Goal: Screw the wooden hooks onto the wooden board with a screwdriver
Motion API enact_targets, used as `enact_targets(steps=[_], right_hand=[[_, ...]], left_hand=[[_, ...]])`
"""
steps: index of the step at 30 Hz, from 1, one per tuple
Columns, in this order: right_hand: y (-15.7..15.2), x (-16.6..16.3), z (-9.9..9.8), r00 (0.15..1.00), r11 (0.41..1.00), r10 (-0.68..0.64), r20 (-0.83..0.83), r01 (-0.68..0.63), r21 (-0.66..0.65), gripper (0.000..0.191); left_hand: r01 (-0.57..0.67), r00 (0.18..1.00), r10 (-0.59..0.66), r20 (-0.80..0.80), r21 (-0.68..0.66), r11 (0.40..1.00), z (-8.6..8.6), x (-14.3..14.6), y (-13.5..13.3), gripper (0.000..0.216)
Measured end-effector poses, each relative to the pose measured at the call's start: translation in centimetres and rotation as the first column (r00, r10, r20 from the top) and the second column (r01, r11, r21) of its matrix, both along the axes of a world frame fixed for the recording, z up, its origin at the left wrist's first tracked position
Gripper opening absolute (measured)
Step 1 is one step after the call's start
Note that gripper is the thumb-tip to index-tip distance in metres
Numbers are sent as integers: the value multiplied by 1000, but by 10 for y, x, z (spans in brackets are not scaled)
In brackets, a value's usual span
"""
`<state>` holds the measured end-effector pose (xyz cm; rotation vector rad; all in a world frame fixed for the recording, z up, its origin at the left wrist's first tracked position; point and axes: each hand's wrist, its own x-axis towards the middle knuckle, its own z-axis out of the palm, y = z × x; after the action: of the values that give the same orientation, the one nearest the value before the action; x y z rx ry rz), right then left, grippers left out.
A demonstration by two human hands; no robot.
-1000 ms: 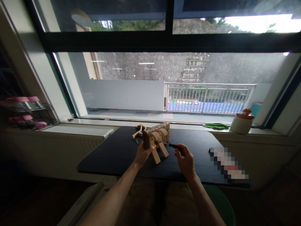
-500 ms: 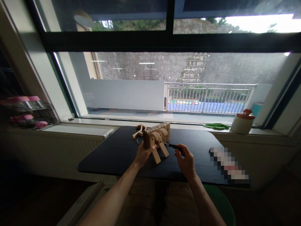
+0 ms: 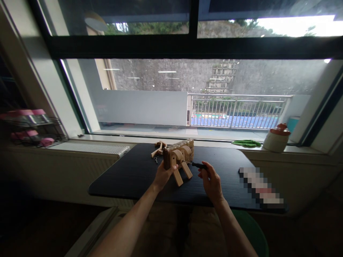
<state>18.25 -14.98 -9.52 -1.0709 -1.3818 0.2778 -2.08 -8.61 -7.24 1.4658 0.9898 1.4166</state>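
My left hand [image 3: 162, 175] is closed on the left end of a brown block [image 3: 190, 147] with a rough, woven-looking surface, its thumb against a pale wooden leg-like piece [image 3: 178, 175]. Beside that leg, a second wooden leg [image 3: 187, 170] slants down from the block, and curved wooden pieces sit above both. In my right hand [image 3: 212, 181] is a screwdriver [image 3: 197, 165] with a black handle; its thin shaft points left at the wooden pieces. Whether the tip sits in a screw is too small to tell. Behind the block lie loose wooden parts [image 3: 156, 152] and a few small screws [image 3: 157, 160].
The black table [image 3: 123, 175] stands against a window sill. A blurred-out flat object [image 3: 261, 189] lies at its right. On the sill are a green cloth [image 3: 248, 143] and a white jar with an orange lid [image 3: 277, 138]. A radiator [image 3: 93, 148] is at the left.
My right hand has turned slightly about the screwdriver handle, its fingers shifting. The left hand and the block have stayed in place.
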Motion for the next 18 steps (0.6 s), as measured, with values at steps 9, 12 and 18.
enact_targets(steps=[9, 12, 18], right_hand=[[1, 0, -2, 1000, 1000, -13, 13, 13, 4, 30], [1, 0, -1, 1000, 1000, -15, 18, 15, 9, 31], [1, 0, -1, 999, 999, -34, 21, 34, 7, 32]], left_hand=[[23, 1000, -23, 6, 9, 1000, -6, 0, 5, 43], [21, 1000, -21, 7, 12, 1000, -7, -1, 6, 43], [22, 1000, -22, 14, 2, 1000, -5, -1, 4, 45]])
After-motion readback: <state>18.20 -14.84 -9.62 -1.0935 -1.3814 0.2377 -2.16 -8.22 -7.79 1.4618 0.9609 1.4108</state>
